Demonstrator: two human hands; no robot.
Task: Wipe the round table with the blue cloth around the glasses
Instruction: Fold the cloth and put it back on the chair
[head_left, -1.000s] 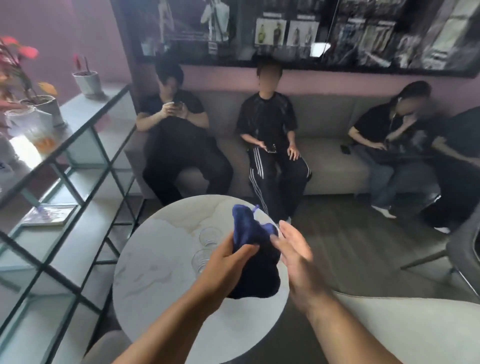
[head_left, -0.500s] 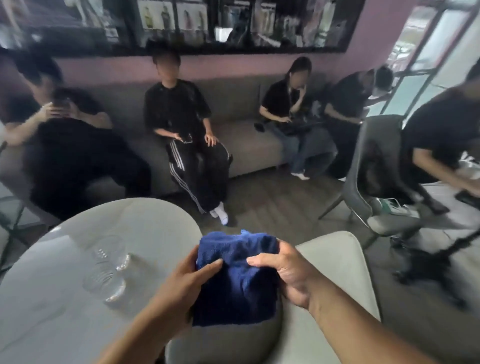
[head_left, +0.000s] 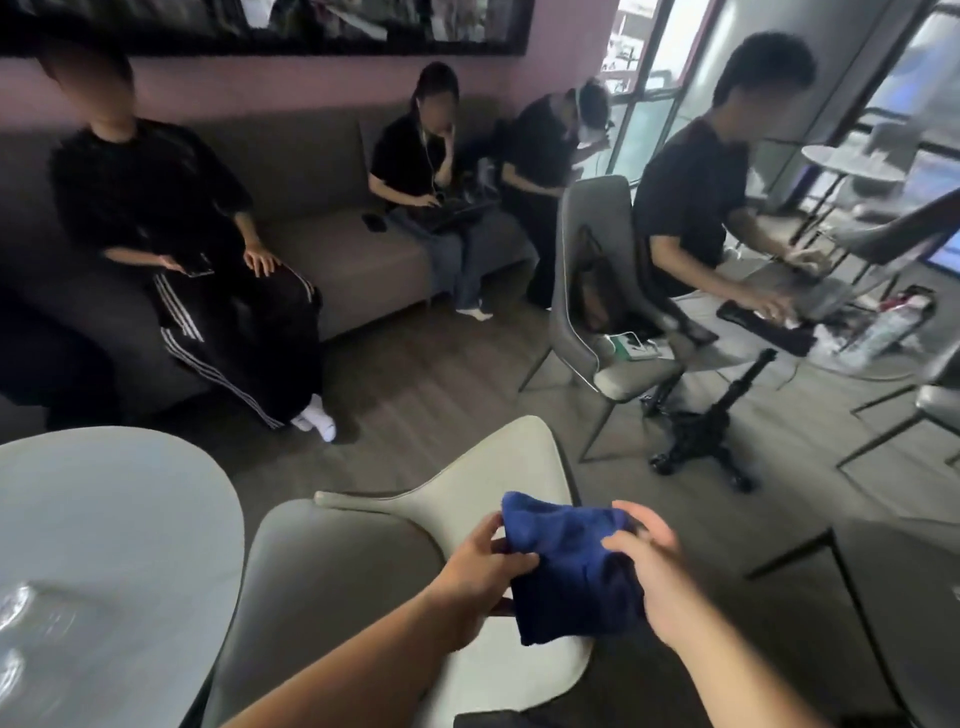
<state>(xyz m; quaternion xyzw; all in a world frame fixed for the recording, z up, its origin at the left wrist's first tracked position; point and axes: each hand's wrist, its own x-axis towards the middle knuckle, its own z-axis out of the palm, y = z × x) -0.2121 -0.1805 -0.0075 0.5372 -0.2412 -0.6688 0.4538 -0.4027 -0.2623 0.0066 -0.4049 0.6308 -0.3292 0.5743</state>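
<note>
The blue cloth (head_left: 569, 571) hangs folded between both hands, low in the head view and above a pale chair. My left hand (head_left: 480, 577) pinches its left edge and my right hand (head_left: 649, 566) grips its right side. The round white table (head_left: 114, 519) lies at the far left, well apart from the cloth. Two clear glasses (head_left: 21, 613) stand blurred at the table's left edge, partly cut off by the frame.
A pale chair (head_left: 467, 493) with a grey seat stands directly under my hands, beside the table. Several people sit on a grey sofa (head_left: 332, 239) at the back. A grey chair (head_left: 597, 291), a black stand (head_left: 717, 421) and another table with a seated person fill the right.
The view has swung right, so the table and glasses slid to the left edge. Both hands carried the cloth from above the table to above the chair.
</note>
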